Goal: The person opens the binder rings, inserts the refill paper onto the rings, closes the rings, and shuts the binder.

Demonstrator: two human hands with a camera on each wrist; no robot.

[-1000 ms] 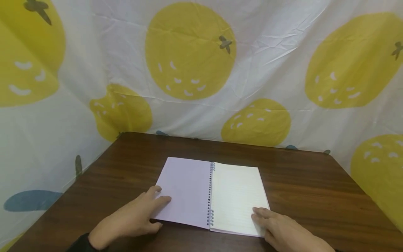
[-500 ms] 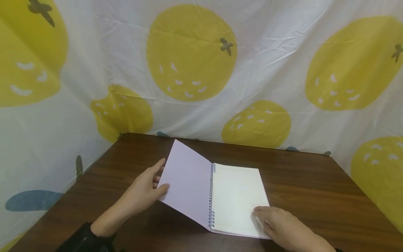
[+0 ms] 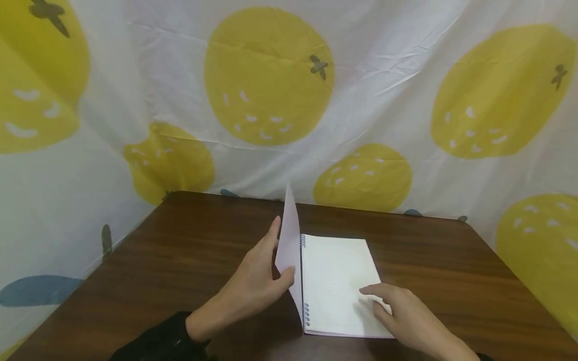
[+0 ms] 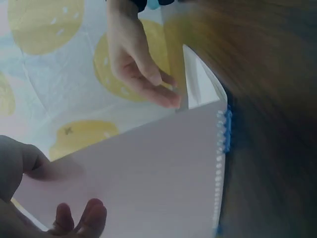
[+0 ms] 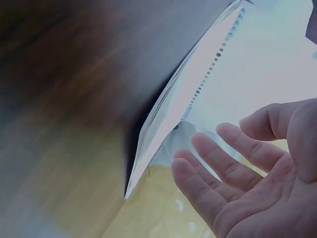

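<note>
A spiral notebook point(image 3: 336, 281) lies on the table with its white ruled page facing up. Its pale lilac cover point(image 3: 288, 240) stands nearly upright along the coil on the left side. My left hand point(image 3: 253, 281) holds that cover by its outer edge, thumb on the inner face and fingers behind. The cover's broad outer face fills much of the left wrist view, beside the blue coil point(image 4: 228, 131). My right hand point(image 3: 406, 311) is over the lower right part of the page, fingers loosely bent, holding nothing. In the right wrist view its palm and relaxed fingers point(image 5: 225, 166) show beside the notebook.
The dark brown wooden table point(image 3: 442, 260) extends around the notebook on all sides. Behind it and at both sides hangs a white cloth point(image 3: 253, 170) printed with big yellow fruit.
The left hand has lifted the cover from flat on the table and swung it rightward to nearly upright. The right hand has risen a little from the page.
</note>
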